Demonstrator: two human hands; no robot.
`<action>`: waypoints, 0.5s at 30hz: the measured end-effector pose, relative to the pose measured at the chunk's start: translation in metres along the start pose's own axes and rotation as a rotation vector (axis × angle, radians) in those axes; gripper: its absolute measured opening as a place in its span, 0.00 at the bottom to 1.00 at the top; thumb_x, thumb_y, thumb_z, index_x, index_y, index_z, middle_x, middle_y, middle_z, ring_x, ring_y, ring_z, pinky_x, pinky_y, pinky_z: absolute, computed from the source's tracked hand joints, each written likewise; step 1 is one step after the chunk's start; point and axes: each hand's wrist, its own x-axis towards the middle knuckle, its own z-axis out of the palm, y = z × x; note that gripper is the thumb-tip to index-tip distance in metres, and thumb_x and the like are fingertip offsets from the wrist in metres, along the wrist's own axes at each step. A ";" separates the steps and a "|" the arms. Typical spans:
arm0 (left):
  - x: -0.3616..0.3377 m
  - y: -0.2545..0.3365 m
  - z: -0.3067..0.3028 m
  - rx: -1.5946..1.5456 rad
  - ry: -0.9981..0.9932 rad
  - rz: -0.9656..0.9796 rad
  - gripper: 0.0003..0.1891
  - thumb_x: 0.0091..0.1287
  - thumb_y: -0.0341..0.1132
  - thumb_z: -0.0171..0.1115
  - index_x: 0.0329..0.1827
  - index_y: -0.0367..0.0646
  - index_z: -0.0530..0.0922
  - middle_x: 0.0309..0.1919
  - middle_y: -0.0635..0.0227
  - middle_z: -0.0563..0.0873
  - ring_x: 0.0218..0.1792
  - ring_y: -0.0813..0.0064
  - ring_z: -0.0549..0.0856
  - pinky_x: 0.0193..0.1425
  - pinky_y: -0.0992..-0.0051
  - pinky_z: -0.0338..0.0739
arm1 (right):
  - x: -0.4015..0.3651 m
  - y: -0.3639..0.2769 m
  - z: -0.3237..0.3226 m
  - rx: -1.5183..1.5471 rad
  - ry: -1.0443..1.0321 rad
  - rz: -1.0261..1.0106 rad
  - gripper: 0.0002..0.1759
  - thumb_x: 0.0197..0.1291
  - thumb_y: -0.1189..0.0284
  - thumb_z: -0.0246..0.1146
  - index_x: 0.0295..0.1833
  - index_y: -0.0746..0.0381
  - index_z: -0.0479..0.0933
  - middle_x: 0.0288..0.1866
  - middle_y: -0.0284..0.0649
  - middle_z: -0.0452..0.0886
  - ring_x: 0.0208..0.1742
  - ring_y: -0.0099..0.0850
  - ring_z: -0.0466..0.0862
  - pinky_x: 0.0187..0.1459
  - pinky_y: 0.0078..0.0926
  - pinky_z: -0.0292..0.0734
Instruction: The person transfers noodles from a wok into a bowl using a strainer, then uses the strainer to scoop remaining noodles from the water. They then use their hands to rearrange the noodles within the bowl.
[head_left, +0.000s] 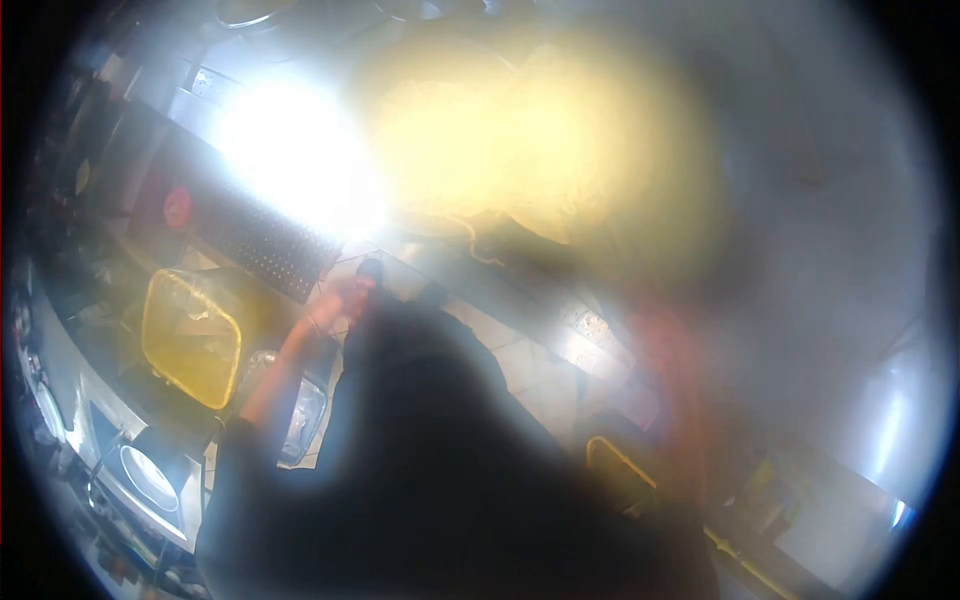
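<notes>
My left hand (342, 303) hangs low beside my dark clothing, near a dark shoe tip (370, 268) on the tiled floor. Its fingers look blurred together. On the other side, my right hand (672, 325) is a reddish smear at the end of a raised forearm. Right by it, a large yellow shape (540, 150) fills the upper middle of the head view, too blurred to name. I cannot tell whether the right hand holds it. Strong glare hides part of the scene left of this shape.
A yellow-rimmed bin (236, 360) stands at the left, with a clear, bag-lined container (305, 425) beside it. Behind them is a dark perforated panel (275, 245). A white round basin (150, 477) sits lower left. Another yellow rim (622, 460) shows at lower right.
</notes>
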 end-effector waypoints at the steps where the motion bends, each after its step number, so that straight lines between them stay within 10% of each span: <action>1: -0.011 -0.007 0.009 0.083 -0.051 -0.063 0.13 0.62 0.34 0.54 0.49 0.42 0.74 0.22 0.74 0.73 0.20 0.81 0.73 0.18 0.80 0.67 | -0.002 -0.001 0.002 0.013 -0.065 0.012 0.28 0.57 0.76 0.50 0.65 0.66 0.54 0.25 0.36 0.65 0.16 0.19 0.65 0.16 0.16 0.64; 11: -0.010 -0.208 -0.122 0.394 0.427 -0.057 0.12 0.55 0.27 0.48 0.38 0.39 0.78 0.19 0.67 0.77 0.15 0.76 0.74 0.11 0.76 0.64 | -0.044 -0.016 0.073 -0.289 0.028 -0.054 0.29 0.52 0.77 0.52 0.62 0.65 0.58 0.22 0.36 0.66 0.14 0.20 0.62 0.13 0.17 0.60; 13: -0.022 -0.277 -0.158 -0.152 0.502 -0.210 0.12 0.53 0.27 0.47 0.36 0.38 0.79 0.21 0.64 0.79 0.13 0.74 0.74 0.12 0.75 0.67 | -0.054 -0.010 0.084 -0.300 0.111 -0.078 0.29 0.52 0.77 0.52 0.62 0.64 0.58 0.21 0.36 0.65 0.13 0.20 0.63 0.12 0.17 0.60; 15: -0.033 -0.334 -0.193 0.807 0.232 0.114 0.14 0.51 0.25 0.46 0.36 0.40 0.80 0.22 0.63 0.80 0.13 0.73 0.75 0.13 0.74 0.67 | -0.060 -0.007 0.092 -0.310 0.191 -0.100 0.29 0.51 0.77 0.53 0.62 0.64 0.58 0.20 0.36 0.65 0.13 0.21 0.63 0.12 0.17 0.60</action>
